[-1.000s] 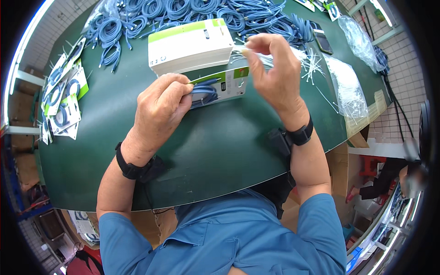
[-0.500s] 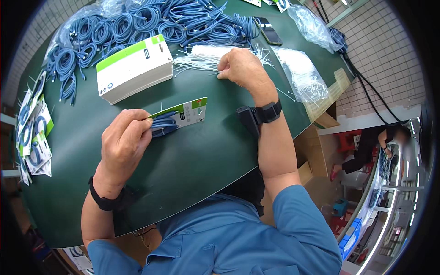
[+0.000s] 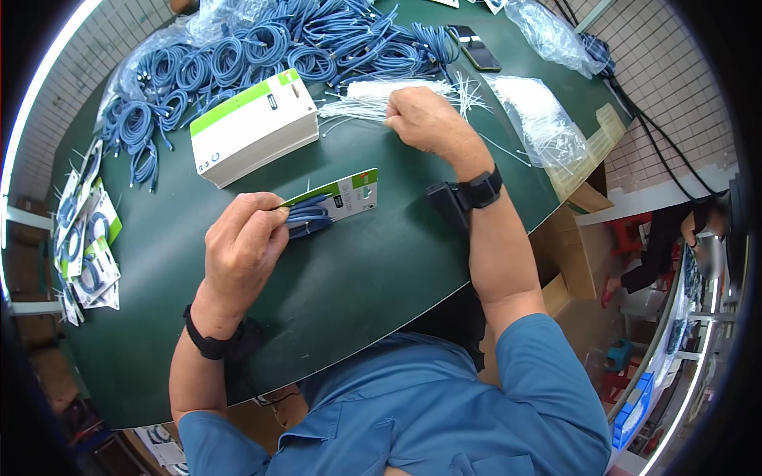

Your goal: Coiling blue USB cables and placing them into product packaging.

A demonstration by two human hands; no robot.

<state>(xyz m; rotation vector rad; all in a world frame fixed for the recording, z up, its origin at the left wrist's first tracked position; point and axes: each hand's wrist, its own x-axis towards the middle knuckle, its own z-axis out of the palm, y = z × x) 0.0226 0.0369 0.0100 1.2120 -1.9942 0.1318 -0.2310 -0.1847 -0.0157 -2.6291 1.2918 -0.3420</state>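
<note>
My left hand [image 3: 244, 238] pinches the left end of a white and green cardboard hang card [image 3: 355, 197]. A coiled blue cable [image 3: 308, 218] lies against the card's near face, and a thin white tie end sticks up behind the card. Over a loose heap of white cable ties [image 3: 357, 106], my right hand [image 3: 432, 123] has its fingertips drawn together at the heap's near edge. Whatever is between those fingertips is hidden. A thick stack of white and green cards [image 3: 258, 127] sits beyond my left hand.
Coiled blue cables [image 3: 262, 44] pile up along the far side. At the left edge lie several carded cables [image 3: 89, 246]. A phone [image 3: 476, 47], a clear bag of cable ties [image 3: 540, 123] and another clear plastic bag [image 3: 552, 36] are at the far right. Another person [image 3: 663, 246] is off to the right.
The whole view has shifted, so the scene sits farther right. My right hand's fingers have curled in more at the cable ties. The left hand keeps its hold on the card.
</note>
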